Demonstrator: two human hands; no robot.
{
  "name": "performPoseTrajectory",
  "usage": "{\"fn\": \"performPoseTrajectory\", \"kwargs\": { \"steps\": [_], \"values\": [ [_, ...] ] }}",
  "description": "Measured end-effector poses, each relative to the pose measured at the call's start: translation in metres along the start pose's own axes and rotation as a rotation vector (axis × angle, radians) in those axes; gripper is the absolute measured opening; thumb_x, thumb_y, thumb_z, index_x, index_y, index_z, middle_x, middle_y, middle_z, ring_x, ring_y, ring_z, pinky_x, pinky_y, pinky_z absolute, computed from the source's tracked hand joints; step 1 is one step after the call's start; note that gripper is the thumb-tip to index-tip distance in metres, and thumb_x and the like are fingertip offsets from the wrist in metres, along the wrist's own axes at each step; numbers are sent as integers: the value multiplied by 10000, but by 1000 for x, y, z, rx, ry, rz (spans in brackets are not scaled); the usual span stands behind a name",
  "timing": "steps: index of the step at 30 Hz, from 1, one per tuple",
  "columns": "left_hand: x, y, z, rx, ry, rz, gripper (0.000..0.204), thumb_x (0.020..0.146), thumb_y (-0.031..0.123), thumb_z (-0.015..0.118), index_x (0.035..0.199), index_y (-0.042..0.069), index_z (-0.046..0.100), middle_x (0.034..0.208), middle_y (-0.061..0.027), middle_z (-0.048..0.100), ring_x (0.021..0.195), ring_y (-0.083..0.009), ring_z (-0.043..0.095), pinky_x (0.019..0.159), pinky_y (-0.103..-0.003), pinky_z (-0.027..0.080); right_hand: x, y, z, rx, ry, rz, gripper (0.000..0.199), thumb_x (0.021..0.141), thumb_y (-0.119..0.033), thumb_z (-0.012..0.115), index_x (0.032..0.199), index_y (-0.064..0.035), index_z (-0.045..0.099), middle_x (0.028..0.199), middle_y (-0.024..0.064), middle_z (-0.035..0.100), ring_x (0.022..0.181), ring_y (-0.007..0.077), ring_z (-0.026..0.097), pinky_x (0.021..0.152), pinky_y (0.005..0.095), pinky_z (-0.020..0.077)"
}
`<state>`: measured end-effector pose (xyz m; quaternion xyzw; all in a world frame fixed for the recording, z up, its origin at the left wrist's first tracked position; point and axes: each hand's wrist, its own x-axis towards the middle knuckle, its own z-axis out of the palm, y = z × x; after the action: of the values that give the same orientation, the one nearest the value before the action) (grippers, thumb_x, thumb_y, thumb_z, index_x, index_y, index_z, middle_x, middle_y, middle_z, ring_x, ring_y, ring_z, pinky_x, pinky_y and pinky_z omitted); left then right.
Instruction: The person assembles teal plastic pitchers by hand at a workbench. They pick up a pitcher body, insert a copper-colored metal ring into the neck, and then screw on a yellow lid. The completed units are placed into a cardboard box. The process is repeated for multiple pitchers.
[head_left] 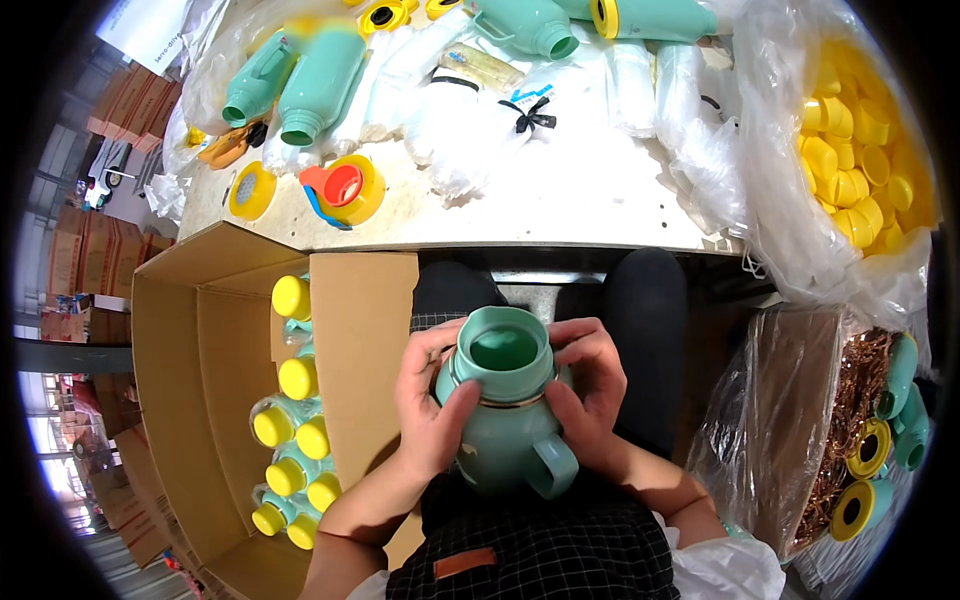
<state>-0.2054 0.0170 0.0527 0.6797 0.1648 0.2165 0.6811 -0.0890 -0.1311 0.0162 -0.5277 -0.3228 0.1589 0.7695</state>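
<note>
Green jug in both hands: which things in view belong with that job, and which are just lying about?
Likely part of the job: green jug, held by left hand and right hand; other green jugs; bagged yellow caps; yellow-topped containers.

Probably just lying about: brown boxes, far left; coppery strands, right.

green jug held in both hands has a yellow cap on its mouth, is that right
Not capped: the head view shows the green jug, held in both hands, the left hand and the right hand, with its mouth open.
</note>
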Motion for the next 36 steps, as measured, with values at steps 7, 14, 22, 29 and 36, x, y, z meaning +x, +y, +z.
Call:
{"fn": "performPoseTrajectory", "kwargs": {
  "steps": [7, 14, 22, 29, 36],
  "values": [
    [-13, 4, 3, -10, -22, 209, 483, 794, -45, 520, 1262, 18, 414, 1416, -211, 473, 1280, -281, 495, 1113, -446, 360, 2, -10, 2, -73, -68, -105, 261, 816, -74, 671, 1032, -27, 533, 1104, 149, 490, 1113, 292, 544, 991, 402, 424],
    [-23, 15, 12, 24, 122, -138, 504, 845, 184, 504, 1317, 23, 428, 1301, -141, 516, 1223, -225, 487, 1086, -387, 353, 8, -12, 8, 326, 27, 542, 226, 872, -89, 494, 1093, -38, 485, 1113, 100, 512, 1066, 169, 485, 982, 326, 391],
    [-7, 8, 6, -290, -28, -328, 357, 878, 125, 472, 1217, 35, 535, 1123, -70, 593, 1089, -160, 553, 996, -321, 418, 31, -1, -10, 556, -184, 836, 91, 975, -83, 531, 1057, -78, 569, 897, -38, 562, 824, 34, 526, 751, 188, 433],
    [3, -2, -4, -498, -225, -433, 228, 954, 21, 464, 1144, 59, 586, 1071, -36, 617, 998, -89, 576, 881, -269, 475, 28, 1, -11, 753, -309, 868, 105, 1000, -131, 589, 1093, -82, 585, 926, -33, 611, 828, 29, 575, 729, 189, 471],
    [33, -14, 9, -305, -63, -443, 219, 942, 129, 575, 1153, 68, 578, 1062, -53, 627, 997, -139, 609, 890, -290, 498, 39, -9, -30, 292, -251, 239, 429, 971, -323, 658, 1299, -67, 556, 1230, 61, 606, 1150, 162, 577, 989, 342, 463]
  ]
}}
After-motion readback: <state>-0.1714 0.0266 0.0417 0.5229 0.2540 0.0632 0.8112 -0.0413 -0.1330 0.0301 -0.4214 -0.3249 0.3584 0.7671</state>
